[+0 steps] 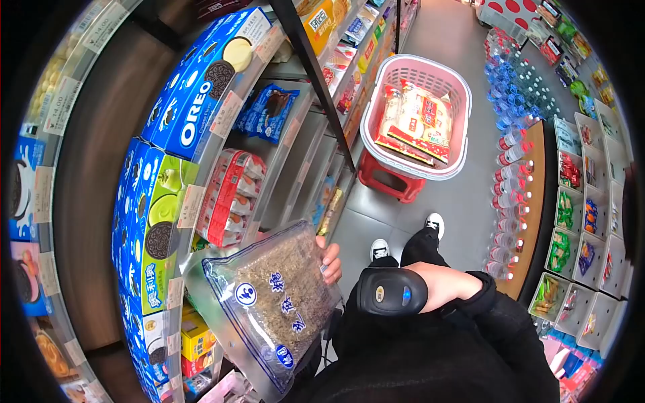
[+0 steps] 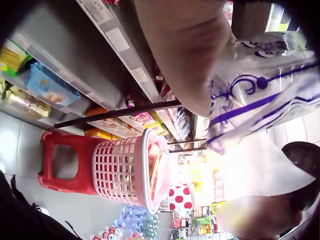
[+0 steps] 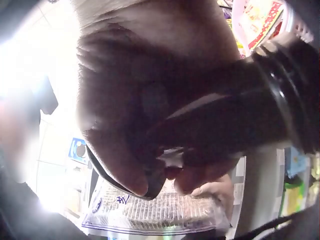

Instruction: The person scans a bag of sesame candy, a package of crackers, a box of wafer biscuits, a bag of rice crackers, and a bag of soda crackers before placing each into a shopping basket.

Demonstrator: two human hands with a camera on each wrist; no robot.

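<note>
A clear plastic bag of dried brownish food with blue print (image 1: pixel 279 302) is held up in front of the shelves by my left hand (image 1: pixel 330 260), whose fingers curl round its upper right edge. In the left wrist view the bag (image 2: pixel 260 85) fills the upper right, pale with purple lettering. My right hand (image 1: pixel 437 285) grips a black handheld barcode scanner (image 1: pixel 391 291) just right of the bag. The right wrist view shows the scanner (image 3: pixel 230 130) in my fist above the bag (image 3: pixel 160 212).
Shelves at left carry blue Oreo boxes (image 1: pixel 201 80) and green-and-blue cookie boxes (image 1: pixel 151 221). A pink basket (image 1: pixel 416 124) with red snack packs sits on a red stool (image 1: pixel 390 178) in the aisle. Bottled drinks (image 1: pixel 510 181) and snack bins line the right side.
</note>
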